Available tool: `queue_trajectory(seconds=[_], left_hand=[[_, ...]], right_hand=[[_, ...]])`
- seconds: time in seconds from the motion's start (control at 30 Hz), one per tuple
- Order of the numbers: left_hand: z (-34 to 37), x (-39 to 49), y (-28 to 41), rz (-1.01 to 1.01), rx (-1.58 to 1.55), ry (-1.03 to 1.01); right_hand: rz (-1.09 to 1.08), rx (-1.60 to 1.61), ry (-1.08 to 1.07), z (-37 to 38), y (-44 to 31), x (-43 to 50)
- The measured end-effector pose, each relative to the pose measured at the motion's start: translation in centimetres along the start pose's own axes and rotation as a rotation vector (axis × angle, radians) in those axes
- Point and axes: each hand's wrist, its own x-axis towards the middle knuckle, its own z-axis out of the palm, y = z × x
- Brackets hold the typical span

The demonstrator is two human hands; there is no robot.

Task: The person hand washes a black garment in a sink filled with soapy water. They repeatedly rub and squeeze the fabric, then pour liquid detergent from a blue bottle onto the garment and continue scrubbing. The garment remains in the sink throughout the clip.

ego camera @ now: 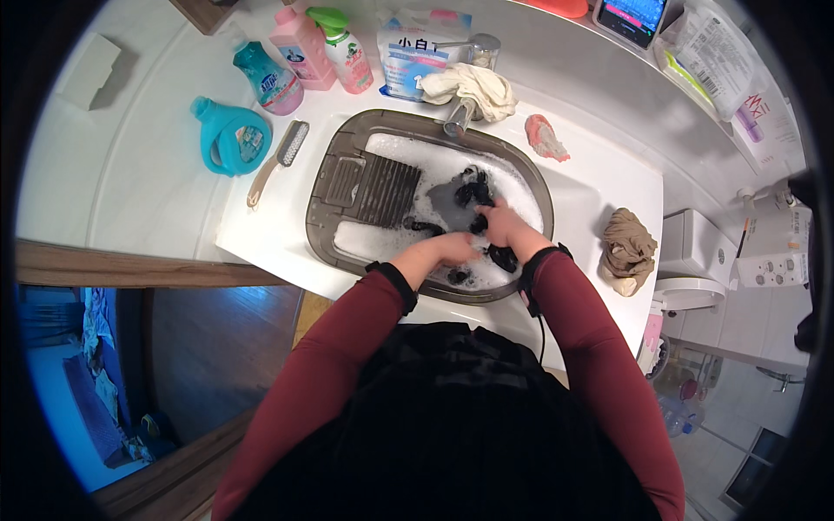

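A grey translucent plastic washbasin [317,225] with a built-in ribbed washboard [388,192] sits in the white sink, filled with sudsy water. Dark wet fabric [474,189] lies partly under the foam, with further dark patches breaking the surface. My left hand [454,248] is at the near side of the water, its fingertips among the suds. At the basin's right half, my right hand [501,223] touches the dark fabric with its fingers pointing down. Foam and water hide the fingertips of both hands, so their grip is unclear.
A chrome faucet [460,117] with cream cloth [479,91] draped on it overhangs the basin's far rim. A scrub brush [279,161] and teal detergent bottle [234,138] stand left. Brown bundled cloth [629,247] and a pink-white rag [546,137] lie right.
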Motion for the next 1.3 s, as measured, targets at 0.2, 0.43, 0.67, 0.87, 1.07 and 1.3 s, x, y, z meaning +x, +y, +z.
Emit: queue_trajectory(seconds=[0.2, 0.43, 0.67, 0.87, 1.07, 1.3], left_hand=[[-3.0, -2.5, 4.3, 0.014, -1.156, 0.361], [-4.8, -0.9, 3.9, 0.220, -1.631, 0.304], [-2.9, -0.3, 3.6, 0.449, -1.762, 0.054], [-2.6, -0.5, 6.0, 0.132, -1.691, 0.378], [-2.5, -1.5, 6.7, 0.149, -1.106, 0.594], [-3.8, -0.8, 3.2, 0.007, -1.416, 0.543]], right_hand=[[0.041, 1.210, 0.078, -3.8, -3.3, -1.9], [-0.508, 0.744, 0.453, -6.2, -8.7, -8.4], [-0.393, 0.374, 0.648, -5.6, -8.6, -7.7], [-0.024, 0.457, 0.556, -5.1, -7.5, -4.7], [0.299, 1.344, -0.036, -4.2, -2.4, -1.1], [0.070, 0.509, 0.087, 0.9, 0.4, 0.4]])
